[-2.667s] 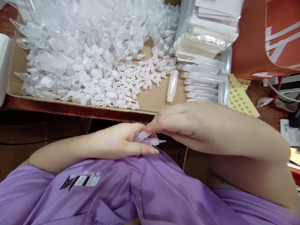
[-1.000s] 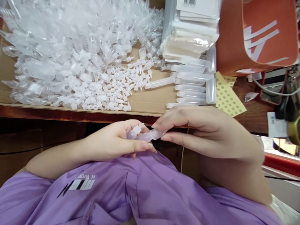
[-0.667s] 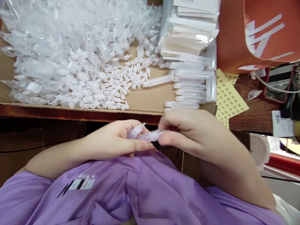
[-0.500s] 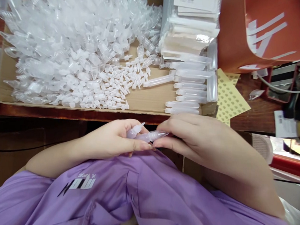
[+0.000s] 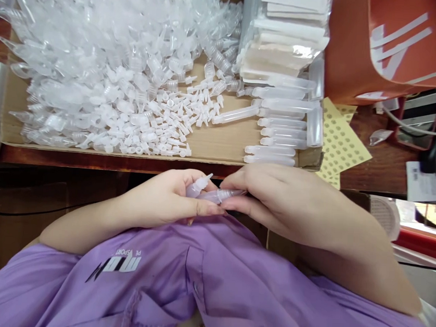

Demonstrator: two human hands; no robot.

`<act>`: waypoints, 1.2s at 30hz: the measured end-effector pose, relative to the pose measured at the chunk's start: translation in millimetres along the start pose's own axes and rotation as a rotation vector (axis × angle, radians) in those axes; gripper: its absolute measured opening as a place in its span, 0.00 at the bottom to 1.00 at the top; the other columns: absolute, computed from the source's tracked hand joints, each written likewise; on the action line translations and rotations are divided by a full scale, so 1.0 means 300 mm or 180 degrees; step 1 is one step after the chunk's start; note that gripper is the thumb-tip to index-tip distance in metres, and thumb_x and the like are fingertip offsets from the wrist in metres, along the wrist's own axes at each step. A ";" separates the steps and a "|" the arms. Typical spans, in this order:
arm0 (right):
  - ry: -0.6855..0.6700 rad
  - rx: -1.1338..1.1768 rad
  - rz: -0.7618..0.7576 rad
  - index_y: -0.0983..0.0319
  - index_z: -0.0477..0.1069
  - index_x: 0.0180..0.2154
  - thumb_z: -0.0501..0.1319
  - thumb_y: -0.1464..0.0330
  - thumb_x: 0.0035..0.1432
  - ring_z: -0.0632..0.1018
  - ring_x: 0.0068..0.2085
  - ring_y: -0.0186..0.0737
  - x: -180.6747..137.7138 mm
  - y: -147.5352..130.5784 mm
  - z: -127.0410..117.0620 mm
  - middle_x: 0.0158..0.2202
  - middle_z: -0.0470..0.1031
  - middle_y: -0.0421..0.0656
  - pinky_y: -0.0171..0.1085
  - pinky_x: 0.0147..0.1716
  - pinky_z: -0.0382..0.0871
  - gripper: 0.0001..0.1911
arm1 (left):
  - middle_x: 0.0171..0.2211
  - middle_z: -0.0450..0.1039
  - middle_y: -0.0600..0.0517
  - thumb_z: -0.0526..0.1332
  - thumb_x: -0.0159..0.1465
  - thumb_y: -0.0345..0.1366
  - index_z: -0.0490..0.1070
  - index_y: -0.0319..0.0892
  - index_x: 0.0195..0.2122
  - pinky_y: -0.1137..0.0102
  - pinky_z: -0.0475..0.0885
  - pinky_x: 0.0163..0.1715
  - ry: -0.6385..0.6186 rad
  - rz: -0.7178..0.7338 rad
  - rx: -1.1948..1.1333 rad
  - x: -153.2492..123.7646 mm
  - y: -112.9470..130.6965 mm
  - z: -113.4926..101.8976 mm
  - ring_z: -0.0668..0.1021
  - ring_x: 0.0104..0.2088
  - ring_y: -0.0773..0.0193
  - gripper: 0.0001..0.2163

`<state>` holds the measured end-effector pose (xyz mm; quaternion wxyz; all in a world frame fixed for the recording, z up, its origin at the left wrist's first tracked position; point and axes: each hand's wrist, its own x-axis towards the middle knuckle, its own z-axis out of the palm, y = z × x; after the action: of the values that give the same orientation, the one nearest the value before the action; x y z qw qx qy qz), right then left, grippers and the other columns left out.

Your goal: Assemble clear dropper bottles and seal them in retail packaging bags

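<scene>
My left hand [image 5: 182,198] is closed around two slim translucent plastic tubes in front of my body. One tube [image 5: 198,186] carries a white pointed nozzle tip that angles up and right. The other tube [image 5: 213,196] lies below it and ends in a clear pointed cap [image 5: 234,193]. My right hand [image 5: 260,194] pinches that clear cap between thumb and fingers. The lower ends of both tubes are hidden inside my left palm.
A shallow cardboard box [image 5: 218,146] holds a heap of clear caps [image 5: 100,42], small white nozzle tips [image 5: 172,123], empty tubes [image 5: 281,123] and packets [image 5: 284,46]. To its right are yellow sticker sheets [image 5: 343,145] and an orange bin [image 5: 347,68].
My right fingers have moved slightly left along the clear cap and now cover more of it. The view has shifted a little, so the box sits slightly further right.
</scene>
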<state>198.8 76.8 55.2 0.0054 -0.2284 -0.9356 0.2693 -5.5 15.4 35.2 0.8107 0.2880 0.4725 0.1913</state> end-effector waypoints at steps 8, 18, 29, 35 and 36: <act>0.0269 -0.0005 -0.0211 0.65 0.72 0.40 0.49 0.61 0.70 0.74 0.31 0.36 0.013 -0.005 0.020 0.32 0.76 0.44 0.32 0.29 0.62 0.17 | 0.25 0.68 0.57 0.71 0.56 0.37 0.70 0.39 0.32 0.73 0.62 0.29 0.0134 0.0083 0.0131 -0.004 -0.004 -0.017 0.68 0.26 0.70 0.11; 0.0230 0.0142 -0.0336 0.65 0.70 0.38 0.49 0.62 0.70 0.73 0.34 0.37 0.043 -0.009 0.002 0.34 0.74 0.46 0.34 0.33 0.63 0.16 | 0.29 0.71 0.58 0.71 0.57 0.34 0.69 0.39 0.29 0.76 0.64 0.31 0.0119 0.0345 -0.0104 -0.025 -0.009 -0.019 0.70 0.29 0.73 0.10; 0.0323 -0.0688 0.0472 0.60 0.74 0.45 0.48 0.67 0.68 0.76 0.44 0.48 0.191 0.051 -0.117 0.43 0.77 0.49 0.42 0.38 0.67 0.16 | 0.35 0.80 0.52 0.69 0.60 0.39 0.73 0.38 0.37 0.75 0.67 0.30 0.0148 0.0167 -0.0039 -0.047 0.006 -0.047 0.72 0.25 0.73 0.11; -0.0508 -0.2118 0.1055 0.57 0.72 0.42 0.49 0.74 0.64 0.76 0.45 0.50 0.368 0.127 -0.153 0.46 0.74 0.51 0.43 0.33 0.66 0.15 | 0.41 0.82 0.49 0.66 0.63 0.43 0.72 0.39 0.40 0.73 0.70 0.36 -0.0090 0.0393 -0.0190 -0.042 -0.021 -0.050 0.78 0.31 0.70 0.12; -0.0590 -0.2153 0.1063 0.58 0.72 0.41 0.50 0.75 0.63 0.76 0.45 0.51 0.386 0.132 -0.146 0.46 0.74 0.51 0.43 0.33 0.66 0.14 | 0.43 0.81 0.48 0.66 0.63 0.43 0.72 0.39 0.40 0.72 0.70 0.38 -0.0075 0.0437 -0.0222 -0.042 -0.026 -0.052 0.80 0.33 0.68 0.12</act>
<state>117.8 178.2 59.5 -0.1987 -0.3411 -0.9180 -0.0377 -25.0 6.7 32.4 0.8107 0.2935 0.4352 0.2594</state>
